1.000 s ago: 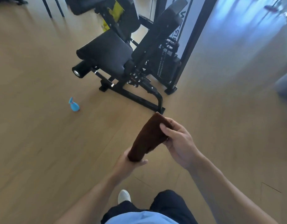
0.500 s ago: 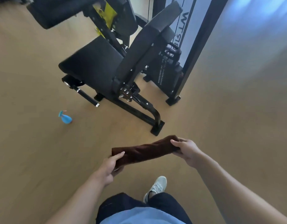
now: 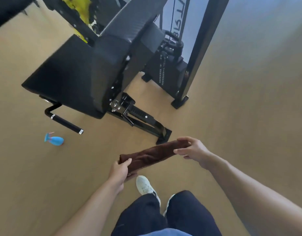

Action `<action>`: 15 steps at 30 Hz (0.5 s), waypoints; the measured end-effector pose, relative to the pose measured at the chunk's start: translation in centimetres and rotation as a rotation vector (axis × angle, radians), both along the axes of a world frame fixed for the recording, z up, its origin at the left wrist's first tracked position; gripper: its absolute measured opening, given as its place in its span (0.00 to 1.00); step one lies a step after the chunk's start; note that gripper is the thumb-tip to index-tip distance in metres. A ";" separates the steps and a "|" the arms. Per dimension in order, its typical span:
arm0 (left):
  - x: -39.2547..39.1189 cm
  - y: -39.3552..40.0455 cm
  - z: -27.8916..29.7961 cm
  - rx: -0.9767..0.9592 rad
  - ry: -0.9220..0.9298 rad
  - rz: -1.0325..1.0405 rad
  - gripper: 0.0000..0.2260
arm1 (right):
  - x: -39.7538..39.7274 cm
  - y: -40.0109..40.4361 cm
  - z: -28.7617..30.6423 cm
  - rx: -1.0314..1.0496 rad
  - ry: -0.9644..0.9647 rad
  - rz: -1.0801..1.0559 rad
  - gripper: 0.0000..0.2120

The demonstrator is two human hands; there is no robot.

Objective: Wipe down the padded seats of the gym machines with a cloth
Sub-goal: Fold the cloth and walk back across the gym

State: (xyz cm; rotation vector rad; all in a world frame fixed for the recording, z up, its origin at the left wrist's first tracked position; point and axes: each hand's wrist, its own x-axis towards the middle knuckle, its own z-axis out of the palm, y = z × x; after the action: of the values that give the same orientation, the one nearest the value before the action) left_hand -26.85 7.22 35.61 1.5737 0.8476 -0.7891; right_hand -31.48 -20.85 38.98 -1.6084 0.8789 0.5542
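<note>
**Cloth stretched between both hands, short of the seat**

The brown cloth (image 3: 153, 155) hangs in the air as a folded strip — the left hand (image 3: 120, 172) grips its lower end, the right hand (image 3: 191, 149) pinches the upper end. At eleven o'clock from the cloth sits the black padded seat (image 3: 61, 79), well apart. A blue spray bottle (image 3: 54, 139) lies on the wooden floor (image 3: 248, 116) at nine o'clock.
</note>
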 end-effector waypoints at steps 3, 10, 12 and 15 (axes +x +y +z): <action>2.3 -2.4 -3.4 0.000 0.028 -0.039 0.08 | 3.0 -1.7 -4.4 0.023 -0.067 -0.168 0.08; 7.6 -8.5 -15.3 0.175 0.013 -0.121 0.05 | 10.4 -7.0 -18.0 -0.027 -0.058 -0.235 0.33; 8.8 -9.7 -19.4 0.269 -0.023 -0.116 0.10 | 11.5 -8.2 -22.0 -0.052 -0.026 -0.222 0.20; 10.4 -11.9 -23.1 0.372 -0.151 -0.095 0.10 | 13.1 -9.0 -26.5 -0.117 -0.031 -0.208 0.08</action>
State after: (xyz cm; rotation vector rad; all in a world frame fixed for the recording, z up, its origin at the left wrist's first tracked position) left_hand -16.41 -4.71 12.53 1.9879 0.8467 -0.5913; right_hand -18.38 -29.83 12.46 -1.6024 1.0571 0.3356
